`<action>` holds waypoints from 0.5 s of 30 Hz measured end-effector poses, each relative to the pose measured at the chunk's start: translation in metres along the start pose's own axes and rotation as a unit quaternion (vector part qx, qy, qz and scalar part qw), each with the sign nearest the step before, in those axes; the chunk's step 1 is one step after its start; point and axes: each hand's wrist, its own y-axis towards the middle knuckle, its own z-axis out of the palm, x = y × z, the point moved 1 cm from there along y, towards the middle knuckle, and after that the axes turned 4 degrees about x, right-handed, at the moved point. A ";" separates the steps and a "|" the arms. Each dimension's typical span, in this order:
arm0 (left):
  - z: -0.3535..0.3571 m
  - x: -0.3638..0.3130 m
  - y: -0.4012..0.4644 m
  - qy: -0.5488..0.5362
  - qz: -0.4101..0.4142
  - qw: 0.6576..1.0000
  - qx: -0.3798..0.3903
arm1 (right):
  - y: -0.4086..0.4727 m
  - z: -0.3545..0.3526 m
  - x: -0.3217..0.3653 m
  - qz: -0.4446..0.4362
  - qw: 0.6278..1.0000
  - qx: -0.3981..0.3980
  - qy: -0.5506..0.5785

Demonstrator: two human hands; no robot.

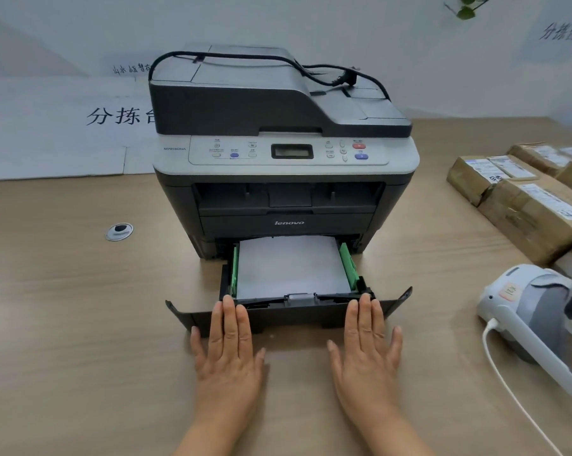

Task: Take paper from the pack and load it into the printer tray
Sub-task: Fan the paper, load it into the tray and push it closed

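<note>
A grey and black printer (pixel 284 153) stands in the middle of the wooden desk. Its black paper tray (pixel 287 312) is pulled partway out toward me. White paper (pixel 291 264) lies flat in the tray between green side guides (pixel 348 264). My left hand (pixel 228 350) presses flat, fingers stretched, against the left part of the tray's front panel. My right hand (pixel 365 350) lies the same way on the right part. Neither hand holds anything. No paper pack is clearly visible.
A black power cord (pixel 314 74) is draped over the printer top. Brown wrapped parcels (pixel 521 202) sit at the right. A white and grey headset (pixel 537 311) with a white cable lies at the near right. A cable grommet (pixel 119 230) is set in the desk at left.
</note>
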 end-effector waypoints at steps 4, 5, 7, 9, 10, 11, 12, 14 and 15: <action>0.007 0.002 0.022 -0.003 -0.008 1.000 -0.003 | 0.023 0.008 0.000 -0.002 1.000 -0.002 -0.003; 0.010 0.002 0.026 -0.002 -0.007 1.000 -0.003 | 0.028 0.010 0.000 -0.004 1.000 -0.002 -0.004; 0.014 0.003 0.036 -0.002 -0.008 1.000 -0.005 | 0.039 0.015 0.000 -0.008 1.000 -0.001 -0.004; 0.017 0.004 0.047 -0.004 -0.011 1.000 -0.005 | 0.050 0.018 0.000 -0.010 1.000 0.007 -0.005; 0.018 0.005 0.052 -0.004 -0.013 1.000 -0.003 | 0.056 0.019 0.001 -0.010 1.000 0.011 -0.006; 0.020 0.006 0.057 -0.002 -0.014 1.000 0.000 | 0.060 0.020 0.002 -0.010 1.000 0.014 -0.008; 0.022 0.008 0.061 0.000 -0.015 1.000 0.001 | 0.064 0.022 0.002 -0.011 1.000 0.014 -0.011; 0.026 0.010 0.070 0.007 -0.011 1.000 -0.002 | 0.072 0.024 0.003 -0.013 1.000 0.010 -0.012; 0.027 0.012 0.074 0.012 -0.010 1.000 -0.006 | 0.076 0.025 0.004 -0.013 1.000 0.010 -0.012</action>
